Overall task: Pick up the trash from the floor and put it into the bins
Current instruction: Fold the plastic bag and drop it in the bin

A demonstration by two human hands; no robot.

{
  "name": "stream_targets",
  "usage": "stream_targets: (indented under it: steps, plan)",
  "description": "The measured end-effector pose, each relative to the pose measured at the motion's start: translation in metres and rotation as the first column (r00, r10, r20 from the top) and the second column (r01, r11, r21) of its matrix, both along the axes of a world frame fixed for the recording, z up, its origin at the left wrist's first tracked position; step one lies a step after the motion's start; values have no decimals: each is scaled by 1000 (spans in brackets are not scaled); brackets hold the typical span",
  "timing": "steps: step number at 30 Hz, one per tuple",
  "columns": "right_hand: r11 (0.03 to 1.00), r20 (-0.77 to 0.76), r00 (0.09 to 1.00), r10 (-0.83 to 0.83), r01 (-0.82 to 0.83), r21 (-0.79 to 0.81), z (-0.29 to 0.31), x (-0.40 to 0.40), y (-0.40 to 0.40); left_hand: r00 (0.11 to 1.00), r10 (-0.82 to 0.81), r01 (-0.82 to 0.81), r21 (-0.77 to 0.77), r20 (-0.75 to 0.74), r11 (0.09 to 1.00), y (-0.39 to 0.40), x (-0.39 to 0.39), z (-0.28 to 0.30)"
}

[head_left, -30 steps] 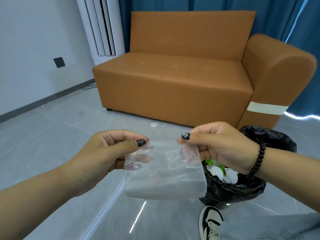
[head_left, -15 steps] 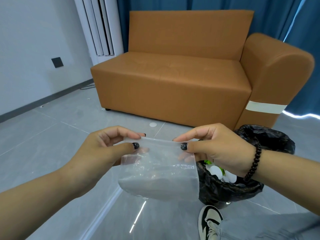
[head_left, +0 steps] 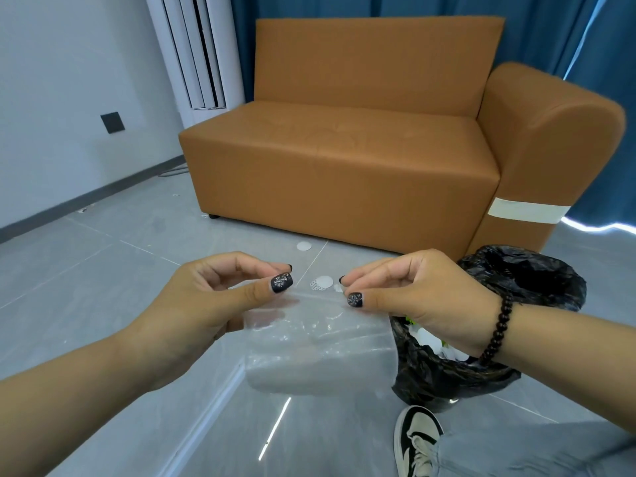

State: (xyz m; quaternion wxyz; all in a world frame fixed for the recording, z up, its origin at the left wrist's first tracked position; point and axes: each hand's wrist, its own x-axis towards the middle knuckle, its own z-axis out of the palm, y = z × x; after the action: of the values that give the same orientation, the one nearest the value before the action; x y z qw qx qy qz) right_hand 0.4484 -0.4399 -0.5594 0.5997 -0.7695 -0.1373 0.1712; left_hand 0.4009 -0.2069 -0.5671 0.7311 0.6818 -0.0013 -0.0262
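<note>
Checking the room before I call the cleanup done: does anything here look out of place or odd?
Yes. Small white round discs still lie on the floor in front of the sofa. A strip of pale tape wraps the sofa's armrest, which looks like a patch. Both hands, left and right, pinch a clear plastic bag beside the bin.

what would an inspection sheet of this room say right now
surface: grey tiled floor, glossy, with light reflections
job's things: clear plastic bag held up by its top edge; bin lined in black, right of the bag, white and green trash inside
clutter: white discs on the floor near the sofa; small specks by the wall
grips: left hand and right hand each pinch the bag's top edge
cables: one on the floor by the wall, near the air conditioner
surroundings: brown sofa, blue curtain, white air conditioner, shoe
</note>
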Motion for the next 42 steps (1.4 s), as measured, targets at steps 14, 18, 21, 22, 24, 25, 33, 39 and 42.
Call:
stream_targets:
  steps: [14,18,21,22,24,25,33,39,42]
  plan:
    - [995,-60,998,-34,40,90,-2,-2,-1,945,-206,255,181,-252,950,-3,-2,-4]
    - [998,3,1000,-21,21,56,-4,-1,-1,946,-204,261,217,-253,941,-2,-2,-2]
    - [1000,16,1000,-9,9,8,-5,-1,-1,961,-156,203,198,-227,959,2,1,-4]
    - [1000,-2,1000,0,0,21,-4,-1,-1,967,-135,176,186,-215,967,2,1,-4]
    - [996,-78,997,-11,18,93,-2,-2,-1,975,-112,143,153,-194,978,4,3,-6]
    - [993,-102,995,-21,33,115,-2,-2,0,976,-107,132,127,-189,983,4,3,-7]
    - [1000,-34,999,-16,16,1,-9,0,-1,969,-97,111,48,-228,993,3,3,-9]
    - [995,-96,995,-16,25,94,-7,-3,1,953,-132,165,100,-274,981,0,0,-7]
    - [992,-123,992,-21,36,118,-7,-2,1,955,-127,161,106,-268,981,0,1,-6]
